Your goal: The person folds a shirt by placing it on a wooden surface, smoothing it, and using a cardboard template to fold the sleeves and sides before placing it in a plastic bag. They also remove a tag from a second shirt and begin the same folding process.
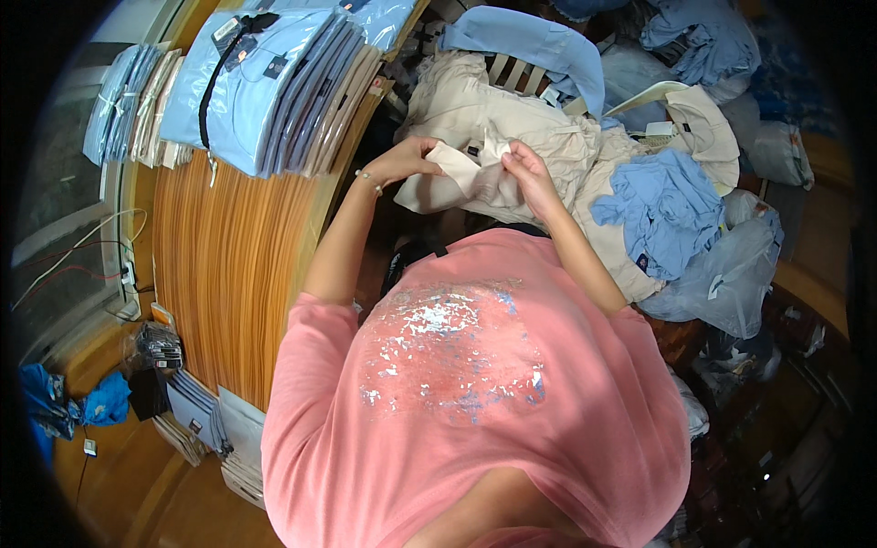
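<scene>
My left hand point(402, 163) pinches one side of a cream shirt's collar point(453, 166) between thumb and fingers. On the other side, my right hand point(532, 175) grips the same shirt near the opposite collar point. A small dark label shows inside the neck, between my hands. The shirt's body hangs below and merges with a heap of cream garments point(548, 137) just beyond, so where it ends is hard to tell. Right of my right forearm lies a crumpled light blue garment point(665, 208) on top of the cream cloth.
Folded shirts in clear bags point(247, 87) stand stacked on a wood-grain table point(228, 265) to my left. A blue garment point(534, 46) drapes over a slatted chair back at the far side. Plastic bags point(731, 288) lie at right, and more folded packs point(196, 411) sit low at left.
</scene>
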The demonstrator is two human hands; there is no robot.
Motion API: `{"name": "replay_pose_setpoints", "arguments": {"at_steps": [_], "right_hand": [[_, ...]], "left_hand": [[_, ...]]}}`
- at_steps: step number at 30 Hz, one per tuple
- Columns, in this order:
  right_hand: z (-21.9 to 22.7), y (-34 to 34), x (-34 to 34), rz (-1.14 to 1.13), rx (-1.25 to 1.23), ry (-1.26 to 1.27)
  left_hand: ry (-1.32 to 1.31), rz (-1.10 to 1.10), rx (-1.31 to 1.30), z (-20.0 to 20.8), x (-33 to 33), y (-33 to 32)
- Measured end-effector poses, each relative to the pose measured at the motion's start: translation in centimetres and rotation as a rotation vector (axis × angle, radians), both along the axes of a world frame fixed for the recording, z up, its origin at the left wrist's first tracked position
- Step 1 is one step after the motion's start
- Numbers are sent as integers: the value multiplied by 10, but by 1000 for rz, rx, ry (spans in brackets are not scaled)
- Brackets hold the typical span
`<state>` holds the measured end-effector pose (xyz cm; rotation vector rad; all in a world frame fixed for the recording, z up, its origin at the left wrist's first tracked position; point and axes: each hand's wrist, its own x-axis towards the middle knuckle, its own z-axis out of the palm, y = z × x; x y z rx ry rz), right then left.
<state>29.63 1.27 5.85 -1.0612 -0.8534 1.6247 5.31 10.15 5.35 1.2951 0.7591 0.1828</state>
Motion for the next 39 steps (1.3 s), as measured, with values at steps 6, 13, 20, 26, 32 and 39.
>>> {"name": "replay_pose_setpoints", "arguments": {"at_steps": [6,13,20,26,32,39], "right_hand": [[26,-8,13,-124,71,108],[43,-4,14,-110,178,125],[52,14,17,-25,130,169],[98,40,16,183,165,172],[104,48,10,-14,261,-144],[80,24,-37,-445,515,-534]], "left_hand": [[19,362,851,58,23,-31],[-33,392,924,83,23,-45],[33,309,796,92,19,-48],[-281,216,809,137,50,-10],[-258,242,587,138,56,2],[-88,292,882,158,61,0]]}}
